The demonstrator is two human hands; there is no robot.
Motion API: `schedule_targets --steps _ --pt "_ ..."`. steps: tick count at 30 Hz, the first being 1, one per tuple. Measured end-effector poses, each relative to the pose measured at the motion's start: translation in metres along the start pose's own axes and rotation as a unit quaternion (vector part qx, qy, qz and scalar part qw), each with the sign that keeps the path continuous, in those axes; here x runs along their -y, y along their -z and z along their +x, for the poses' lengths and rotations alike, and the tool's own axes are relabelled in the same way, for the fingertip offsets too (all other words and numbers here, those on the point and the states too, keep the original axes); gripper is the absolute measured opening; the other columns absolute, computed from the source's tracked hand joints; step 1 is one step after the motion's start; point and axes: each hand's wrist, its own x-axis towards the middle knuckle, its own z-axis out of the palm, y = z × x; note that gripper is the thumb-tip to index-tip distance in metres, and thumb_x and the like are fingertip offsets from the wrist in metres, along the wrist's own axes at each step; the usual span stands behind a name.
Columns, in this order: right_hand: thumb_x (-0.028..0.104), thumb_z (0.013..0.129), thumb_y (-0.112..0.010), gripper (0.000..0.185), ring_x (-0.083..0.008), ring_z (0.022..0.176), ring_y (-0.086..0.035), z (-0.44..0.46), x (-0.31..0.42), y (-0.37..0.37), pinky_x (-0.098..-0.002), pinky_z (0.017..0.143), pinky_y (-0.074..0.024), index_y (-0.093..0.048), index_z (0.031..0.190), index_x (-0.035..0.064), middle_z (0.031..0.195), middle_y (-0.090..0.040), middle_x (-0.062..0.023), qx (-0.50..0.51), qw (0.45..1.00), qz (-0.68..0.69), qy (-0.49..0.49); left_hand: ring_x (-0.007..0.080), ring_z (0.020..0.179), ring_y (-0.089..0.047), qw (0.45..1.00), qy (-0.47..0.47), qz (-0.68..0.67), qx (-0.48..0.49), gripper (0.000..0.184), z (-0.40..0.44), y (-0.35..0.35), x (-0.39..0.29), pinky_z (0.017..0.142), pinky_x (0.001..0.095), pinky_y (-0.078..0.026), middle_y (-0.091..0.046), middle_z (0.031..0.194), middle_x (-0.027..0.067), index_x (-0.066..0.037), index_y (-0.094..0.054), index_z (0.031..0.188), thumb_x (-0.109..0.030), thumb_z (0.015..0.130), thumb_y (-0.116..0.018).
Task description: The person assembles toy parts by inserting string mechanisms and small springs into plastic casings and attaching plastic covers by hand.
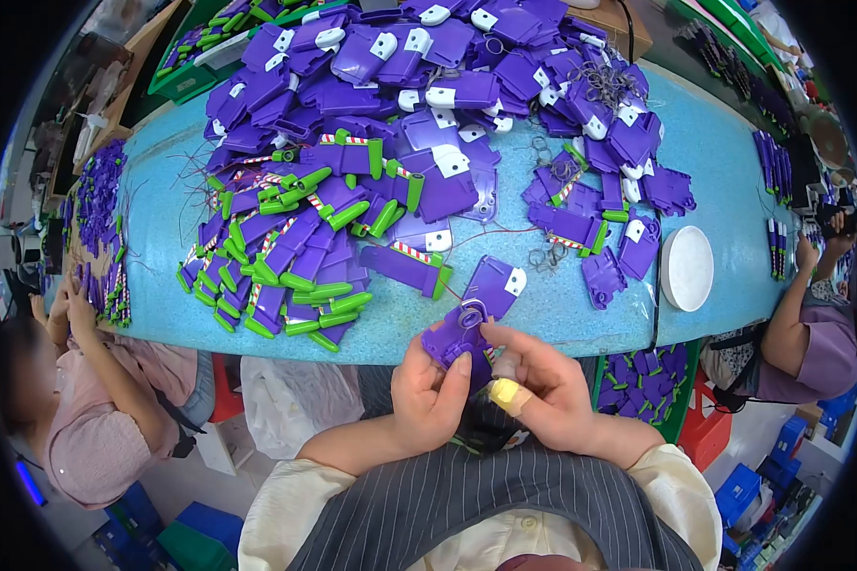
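Note:
My left hand [430, 392] is closed on a purple plastic part [443, 344], its thumb pressed on the face. A metal coil [470, 314] sits at the part's upper end. My right hand [550, 388] is closed at the right side of the same part, with yellow tape [509, 395] round its thumb. Just beyond lies a purple shell with a white corner [494, 285]. A purple wing with a green tip and striped edge [409, 265] rests to the left of that shell.
Purple shells [352, 57] are heaped at the back, green-tipped wings [295, 247] at the left. Thin metal rings [611, 88] lie on the right heap. A white dish [687, 268] stands at right, above a green crate [681, 409]. Co-workers [105, 409] sit at both sides.

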Motion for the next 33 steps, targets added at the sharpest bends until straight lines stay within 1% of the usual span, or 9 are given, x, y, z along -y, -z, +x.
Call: schedule_targets --steps 6,8,9,18,25,27,28,30,33 --pt "0.01 0.084 -0.058 0.046 -0.0078 0.065 -0.046 0.009 0.001 0.002 -0.0213 0.056 -0.0378 -0.044 0.125 -0.0042 0.08 -0.051 -0.0024 -0.01 0.991 0.132 -0.027 0.02 0.114 -0.049 0.999 0.017 -0.034 0.029 0.038 0.003 0.005 0.0 0.097 0.032 -0.039 -0.046 0.125 0.0188 0.007 -0.029 0.128 0.004 0.091 -0.038" --pt "0.003 0.081 -0.058 0.048 -0.0172 0.065 -0.057 0.007 0.009 0.007 -0.0257 0.057 -0.0451 -0.045 0.127 -0.0019 0.082 -0.057 -0.0088 0.035 0.931 -0.344 0.12 0.0205 0.114 -0.049 0.997 0.035 -0.058 0.031 0.038 0.003 0.006 0.001 0.097 0.0324 -0.039 -0.046 0.126 0.0189 0.006 -0.028 0.128 0.004 0.091 -0.038" --pt "0.003 0.073 -0.062 0.053 -0.0203 0.057 -0.056 0.011 0.001 0.006 -0.0289 0.05 -0.0449 -0.049 0.125 -0.0007 0.074 -0.055 -0.0094 0.002 0.893 -0.397 0.211 0.0209 0.115 -0.049 0.995 0.053 -0.081 0.035 0.038 0.003 0.007 0.001 0.098 0.0327 -0.039 -0.046 0.126 0.019 0.006 -0.028 0.128 0.004 0.092 -0.037" --pt "0.026 0.073 -0.063 0.057 -0.0129 0.05 -0.047 0.004 0.007 0.014 -0.0262 0.043 -0.0363 -0.052 0.124 0.0055 0.066 -0.045 -0.0001 0.016 0.633 -0.72 0.285 0.0269 0.108 -0.056 0.997 0.058 -0.038 0.035 0.037 0.005 -0.002 -0.008 0.094 0.0381 -0.045 -0.05 0.122 0.0218 0.003 -0.03 0.128 0.0 0.092 -0.037" --pt "0.024 0.075 -0.063 0.046 -0.0136 0.049 -0.05 0.007 0.024 0.034 -0.0264 0.044 -0.0393 -0.057 0.119 0.0097 0.063 -0.047 -0.0011 0.107 0.678 -0.695 0.213 0.0245 0.113 -0.051 0.991 0.109 -0.071 0.034 0.036 -0.002 0.0 -0.014 0.096 0.0361 -0.043 -0.05 0.121 0.0187 0.003 -0.03 0.127 0.002 0.092 -0.036" --pt "0.028 0.077 -0.066 0.046 -0.0177 0.05 -0.051 0.018 0.008 0.05 -0.0297 0.045 -0.0412 -0.058 0.117 0.0067 0.064 -0.052 -0.004 0.125 0.869 -0.397 0.269 0.0269 0.112 -0.053 0.989 0.085 -0.112 0.049 0.037 -0.007 0.005 -0.018 0.095 0.0384 -0.044 -0.05 0.121 0.0193 0.002 -0.029 0.128 0.0 0.093 -0.037" --pt "0.028 0.077 -0.066 0.046 -0.0177 0.05 -0.051 0.023 0.004 0.052 -0.0297 0.045 -0.0412 -0.058 0.117 0.0067 0.064 -0.052 -0.004 0.127 0.869 -0.397 0.268 0.0269 0.112 -0.053 0.989 0.084 -0.113 0.048 0.037 -0.007 0.009 -0.022 0.095 0.0384 -0.044 -0.05 0.121 0.0193 0.002 -0.029 0.128 0.0 0.093 -0.037" --pt "0.023 0.072 -0.072 0.05 -0.0231 0.053 -0.055 0.032 -0.001 0.054 -0.0326 0.048 -0.0447 -0.057 0.116 0.0035 0.065 -0.057 -0.0083 -0.093 0.862 -0.458 0.195 0.0288 0.11 -0.055 0.965 0.186 -0.181 0.043 0.039 -0.007 0.014 -0.032 0.094 0.0405 -0.045 -0.05 0.121 0.0198 0.001 -0.028 0.13 -0.003 0.093 -0.038" --pt "0.019 0.07 -0.073 0.051 -0.0247 0.055 -0.056 0.046 -0.008 0.029 -0.0336 0.05 -0.0459 -0.055 0.114 0.0024 0.071 -0.056 -0.0103 -0.109 0.788 -0.593 0.127 0.0283 0.108 -0.056 0.95 0.242 -0.184 0.075 0.041 -0.008 0.013 -0.033 0.093 0.039 -0.045 -0.05 0.121 0.0194 0.0 -0.027 0.132 -0.006 0.093 -0.04"
